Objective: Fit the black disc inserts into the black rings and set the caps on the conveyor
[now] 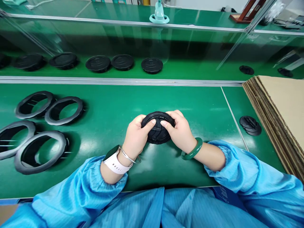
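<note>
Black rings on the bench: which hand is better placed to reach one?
Probably the left hand: it sits nearer the black rings, though it and the right hand grip the black disc.

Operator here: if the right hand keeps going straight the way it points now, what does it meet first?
The black round cap comes first: the right hand is already on its rim. Past the cap, the left hand seems next in line, though depth is hard to judge.

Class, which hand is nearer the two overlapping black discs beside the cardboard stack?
Right. The right hand is left of the black discs; the left hand is farther left, past the round black part both hold.
</note>
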Demonstrator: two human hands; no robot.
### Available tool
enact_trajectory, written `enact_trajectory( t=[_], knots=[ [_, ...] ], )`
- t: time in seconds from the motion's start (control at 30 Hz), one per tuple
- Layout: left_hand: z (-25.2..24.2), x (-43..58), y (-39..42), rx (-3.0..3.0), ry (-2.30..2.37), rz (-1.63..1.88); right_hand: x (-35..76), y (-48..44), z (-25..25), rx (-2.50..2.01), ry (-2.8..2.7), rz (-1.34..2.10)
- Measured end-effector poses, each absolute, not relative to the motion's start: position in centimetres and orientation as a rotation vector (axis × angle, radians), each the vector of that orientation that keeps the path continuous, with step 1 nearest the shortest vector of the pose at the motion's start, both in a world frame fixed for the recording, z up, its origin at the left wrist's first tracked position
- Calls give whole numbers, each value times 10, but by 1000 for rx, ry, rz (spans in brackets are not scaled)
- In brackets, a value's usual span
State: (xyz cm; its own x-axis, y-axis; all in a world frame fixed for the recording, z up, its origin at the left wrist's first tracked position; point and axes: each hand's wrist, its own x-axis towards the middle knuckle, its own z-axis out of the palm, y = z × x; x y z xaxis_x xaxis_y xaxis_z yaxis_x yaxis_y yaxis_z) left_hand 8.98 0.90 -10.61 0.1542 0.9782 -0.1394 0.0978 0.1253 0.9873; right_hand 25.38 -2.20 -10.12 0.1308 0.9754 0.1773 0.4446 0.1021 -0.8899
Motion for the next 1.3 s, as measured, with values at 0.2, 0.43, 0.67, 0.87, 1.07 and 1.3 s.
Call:
enact_trajectory(
  t=[0.2, 0.43, 0.67, 0.87, 1.07, 1.3],
  knots=[
    [-103, 91, 11, 1202, 1203, 913, 254, -20, -101, -1471, -1398, 749],
    [-100, 88, 16, 1277, 1244, 804, 255, -19, -105, -1469, -1382, 803],
    [-98, 84, 14, 1491, 1301, 757, 259, -15, -104, -1428, -1440, 864],
    [-88, 78, 8, 1971, 1315, 804, 259, -16, -103, -1411, -1471, 877],
    [-87, 71, 13, 1941, 1351, 824, 257, -22, -99, -1387, -1527, 947],
    [-93, 73, 15, 1309, 1124, 862, 257, -24, -92, -1334, -1614, 917]
  ],
)
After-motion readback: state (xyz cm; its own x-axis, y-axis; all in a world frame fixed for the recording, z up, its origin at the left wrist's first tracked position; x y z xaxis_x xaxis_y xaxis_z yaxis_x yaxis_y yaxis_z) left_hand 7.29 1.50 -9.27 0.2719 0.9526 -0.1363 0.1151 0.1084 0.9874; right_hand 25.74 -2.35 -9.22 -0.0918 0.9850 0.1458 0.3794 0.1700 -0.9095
